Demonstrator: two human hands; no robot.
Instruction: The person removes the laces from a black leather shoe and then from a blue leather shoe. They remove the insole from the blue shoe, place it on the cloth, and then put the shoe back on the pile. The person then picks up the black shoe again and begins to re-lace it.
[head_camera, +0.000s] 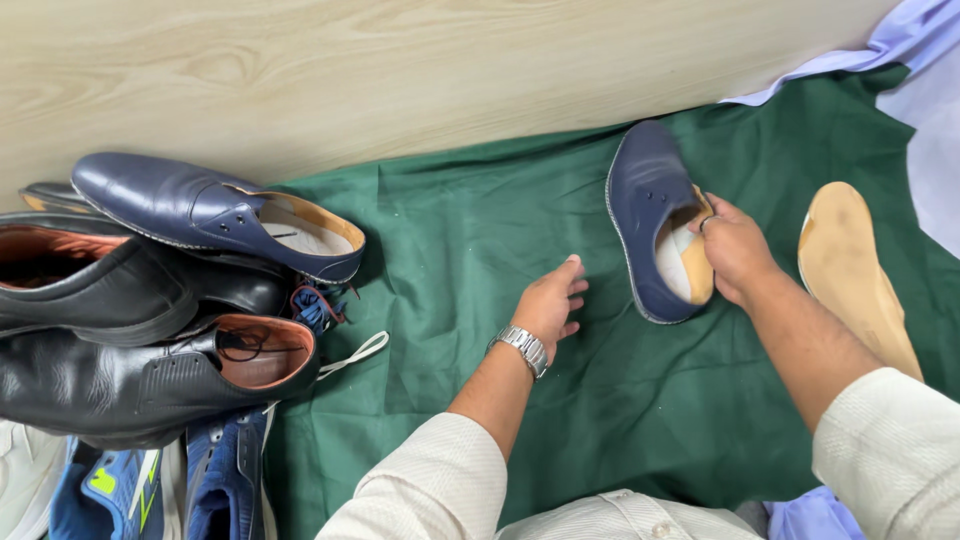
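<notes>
Head view puts my right hand (735, 248) at about two o'clock, fingers curled over the heel opening of a navy shoe (652, 215), pinching its rear edge beside the pale insole that shows inside. That shoe lies on a green cloth (450, 260), toe pointing to twelve o'clock, heel toward me. My left hand (550, 305) sits near centre, fingers loosely spread and slightly bent, hovering just over the cloth and gripping nothing; a metal watch (524, 347) is on that wrist. At three o'clock a tan insole (850, 270) lies loose on the cloth, just beside my right forearm. At nine o'clock a heap of shoes rests partly on the cloth edge: a matching navy shoe (215, 215) on top, black leather shoes (140, 330) under it, blue trainers (150, 480) at seven o'clock. I judge the step in hand to be work on the shoe's inner lining; any next move calls for my left hand to steady the shoe's body while my right keeps its pinch.
</notes>
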